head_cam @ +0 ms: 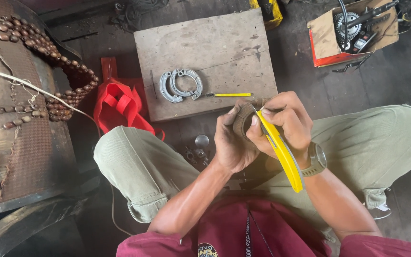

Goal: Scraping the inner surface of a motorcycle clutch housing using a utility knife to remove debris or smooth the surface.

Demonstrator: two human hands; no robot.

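My left hand (pixel 229 140) grips a curved brownish brake shoe (pixel 243 119) in front of my chest. My right hand (pixel 286 121) holds a yellow utility knife (pixel 281 152), its blade end pressed against the shoe's edge and its handle running back over my wrist. Both hands meet above my knees. On the wooden board (pixel 224 28) ahead lie two grey metal brake shoes (pixel 179 85) and a small yellow-handled tool (pixel 229 94).
A red bag (pixel 120 107) lies left of my knee. Small metal parts (pixel 197 148) sit on the floor below the board. A cardboard box (pixel 327 40) holding a sprocket and parts stands at the top right. A beaded seat cover (pixel 20 95) fills the left.
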